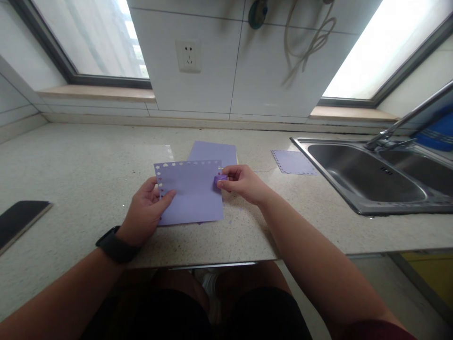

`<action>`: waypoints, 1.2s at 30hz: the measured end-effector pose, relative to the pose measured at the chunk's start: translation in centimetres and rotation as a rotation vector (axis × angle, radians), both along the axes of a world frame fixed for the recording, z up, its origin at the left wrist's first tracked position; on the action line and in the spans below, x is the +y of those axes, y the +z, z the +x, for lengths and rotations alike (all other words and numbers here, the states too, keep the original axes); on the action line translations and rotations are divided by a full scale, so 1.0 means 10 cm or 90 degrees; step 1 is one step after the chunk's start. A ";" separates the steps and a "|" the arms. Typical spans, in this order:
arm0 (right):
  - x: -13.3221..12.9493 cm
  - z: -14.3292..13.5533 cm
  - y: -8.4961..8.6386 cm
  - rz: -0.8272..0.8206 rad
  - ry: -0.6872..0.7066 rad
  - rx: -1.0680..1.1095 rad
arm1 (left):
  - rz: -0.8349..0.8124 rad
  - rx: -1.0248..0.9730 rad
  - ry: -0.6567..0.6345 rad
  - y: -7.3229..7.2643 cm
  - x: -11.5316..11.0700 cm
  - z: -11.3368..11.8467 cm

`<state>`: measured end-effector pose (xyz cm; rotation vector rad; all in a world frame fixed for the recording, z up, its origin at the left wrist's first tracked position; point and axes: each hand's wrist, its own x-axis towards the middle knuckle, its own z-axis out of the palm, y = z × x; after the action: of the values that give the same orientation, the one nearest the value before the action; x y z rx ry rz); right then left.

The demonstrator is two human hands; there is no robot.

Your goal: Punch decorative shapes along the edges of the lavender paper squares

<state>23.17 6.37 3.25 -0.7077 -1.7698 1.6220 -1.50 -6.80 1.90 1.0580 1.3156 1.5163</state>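
Observation:
My left hand (150,203) grips the left edge of a purple sheet of paper (191,193), thumb on its face and fingers behind. Small shapes, such as stars and clouds, are punched along the sheet's top and left edges, and a few holes show at the upper right. My right hand (239,179) is closed on a small purple craft punch (220,179), which sits at the sheet's right edge. Behind the held sheet, more purple paper (214,151) lies on the counter. Another purple sheet (293,162) with punched edges lies to the right, near the sink.
A steel double sink (354,172) with a faucet (384,137) is set into the speckled counter (92,179) at right. A dark notebook-like object (21,217) lies at far left. A wall socket (188,55) and a hanging cable (311,45) are on the tiled wall.

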 end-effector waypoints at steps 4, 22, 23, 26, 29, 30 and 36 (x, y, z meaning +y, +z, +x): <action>-0.03 -0.02 0.04 -0.010 -0.011 0.008 | 0.000 -0.003 0.000 0.00 0.00 0.01; -0.04 -0.04 0.07 -0.030 -0.025 0.009 | 0.009 0.031 -0.002 -0.01 0.01 -0.01; -0.04 -0.04 0.07 -0.030 -0.025 0.010 | 0.008 0.031 -0.003 -0.01 0.01 -0.01; -0.04 -0.04 0.07 -0.034 -0.021 0.012 | 0.008 0.023 -0.007 -0.01 0.00 -0.01; -0.04 -0.04 0.07 -0.034 -0.023 0.017 | 0.010 0.014 -0.011 -0.01 0.00 -0.01; -0.04 -0.05 0.07 -0.036 -0.027 0.019 | 0.009 0.013 -0.011 -0.01 0.00 -0.01; -0.08 -0.07 0.08 -0.062 -0.036 0.028 | 0.013 0.017 -0.009 -0.02 0.01 -0.01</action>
<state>22.45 5.57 4.03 -0.7544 -1.6348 1.6809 -1.64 -6.71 1.73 1.1022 1.3116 1.5134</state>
